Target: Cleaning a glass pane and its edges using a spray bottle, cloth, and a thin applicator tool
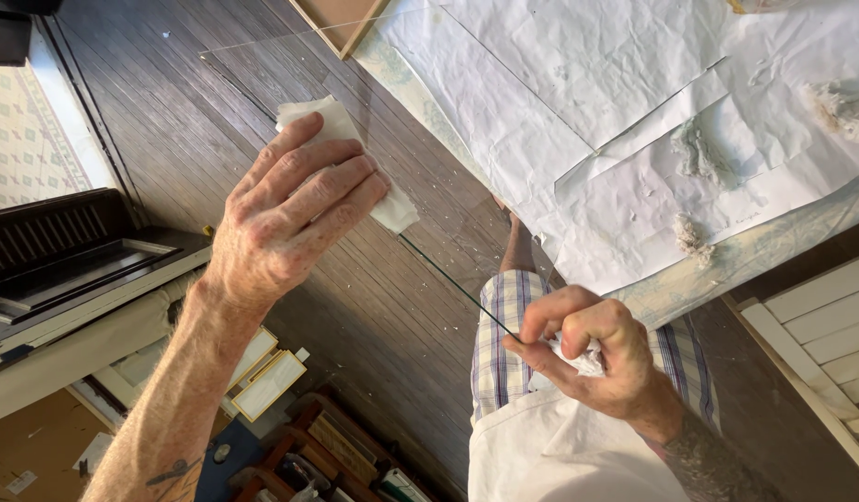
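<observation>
A clear pane of glass [355,139] is held up at a slant in front of the person, over a dark plank floor [169,121]. Its near edge shows as a thin greenish line running down to the right hand [592,349]; its far edge shows as a faint pale line across the top of the view.

The left hand [295,209] lies flat on the face of the pane, fingers spread long and close together, pressing a folded white paper towel [350,153] against the glass. The towel pokes out above the fingertips and below them.

The right hand is closed narrow, thumb and forefinger pinched on the lower corner of the pane with a small wad of white tissue [578,358] tucked into the grip. Whether that wad lies between the skin and the glass edge I cannot quite tell.

The work in hand looks like wiping the pane clean, one hand steadying while the other rubs. By my judgement the next stroke calls for firm, even pressure with the towel kept flat, and a steady pinch on the corner so the sheet does not tilt or slip.

Beyond the glass lies a table spread with creased white paper sheets [559,84], with several tufts of white fluff [694,153] on them. Below, the person's plaid shorts [504,335] and white shirt [559,455] show. At the left stand a dark piece of furniture [67,251] and some small framed panels [267,381].
</observation>
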